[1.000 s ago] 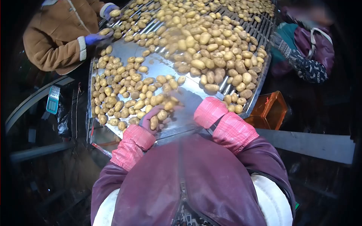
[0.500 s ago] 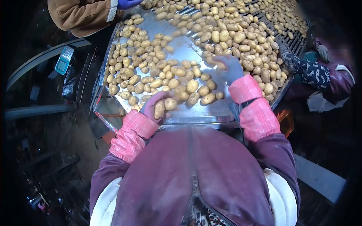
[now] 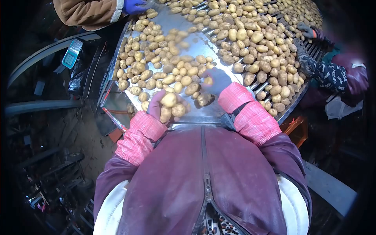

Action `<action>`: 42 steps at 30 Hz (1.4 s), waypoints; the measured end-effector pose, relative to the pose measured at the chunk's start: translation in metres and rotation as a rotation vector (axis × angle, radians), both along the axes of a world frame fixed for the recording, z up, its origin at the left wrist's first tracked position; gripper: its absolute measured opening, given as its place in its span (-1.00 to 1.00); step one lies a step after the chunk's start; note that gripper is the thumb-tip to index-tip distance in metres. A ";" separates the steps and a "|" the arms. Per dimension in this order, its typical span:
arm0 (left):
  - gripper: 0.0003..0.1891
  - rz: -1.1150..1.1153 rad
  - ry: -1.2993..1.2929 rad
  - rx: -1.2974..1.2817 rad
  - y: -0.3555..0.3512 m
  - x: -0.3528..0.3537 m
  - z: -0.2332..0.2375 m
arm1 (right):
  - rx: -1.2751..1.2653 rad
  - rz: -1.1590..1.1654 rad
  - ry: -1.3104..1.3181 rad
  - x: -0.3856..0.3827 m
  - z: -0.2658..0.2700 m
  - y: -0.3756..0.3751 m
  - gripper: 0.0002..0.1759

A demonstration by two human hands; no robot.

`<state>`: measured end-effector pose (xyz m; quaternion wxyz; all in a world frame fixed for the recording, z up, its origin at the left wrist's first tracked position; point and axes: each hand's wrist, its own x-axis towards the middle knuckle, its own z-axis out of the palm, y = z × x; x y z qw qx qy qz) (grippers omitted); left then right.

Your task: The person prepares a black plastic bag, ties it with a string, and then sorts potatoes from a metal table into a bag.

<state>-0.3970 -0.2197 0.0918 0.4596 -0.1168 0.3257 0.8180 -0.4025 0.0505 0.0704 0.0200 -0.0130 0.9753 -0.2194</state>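
Observation:
Many potatoes (image 3: 188, 71) lie spread over a shiny metal table (image 3: 199, 45) in front of me. My left hand (image 3: 158, 105), gloved, is at the table's near edge with its fingers curled around several potatoes, which rest in and against the palm. My right hand (image 3: 217, 81), in a grey glove, is over the near right part of the metal surface, blurred by motion. Its fingers are at the right side of the potatoes, and a yellowish potato shows beside them. Pink checked sleeves cover both my wrists.
More potatoes lie on a slatted rack (image 3: 256, 84) at the right. A co-worker's blue-gloved hand (image 3: 135, 6) is at the top left, another's dark-gloved hand (image 3: 306, 29) at the right. A teal device (image 3: 72, 53) is at the left.
My right hand has moved left and slightly down, toward the left hand. More potatoes now sit in my left hand. At the right, a co-worker's gloved hand has come over the potatoes.

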 end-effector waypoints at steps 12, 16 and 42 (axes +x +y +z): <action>-0.27 -0.037 -0.199 0.421 -0.009 0.009 -0.002 | 0.053 0.451 0.008 0.051 0.024 -0.015 -0.51; -0.24 -0.022 -0.152 0.428 -0.016 0.009 -0.015 | 0.211 0.439 -0.006 0.050 -0.005 -0.029 -0.57; -0.12 0.256 -0.081 0.023 -0.029 0.001 0.015 | 0.072 -0.290 -0.097 -0.036 0.042 0.049 -0.43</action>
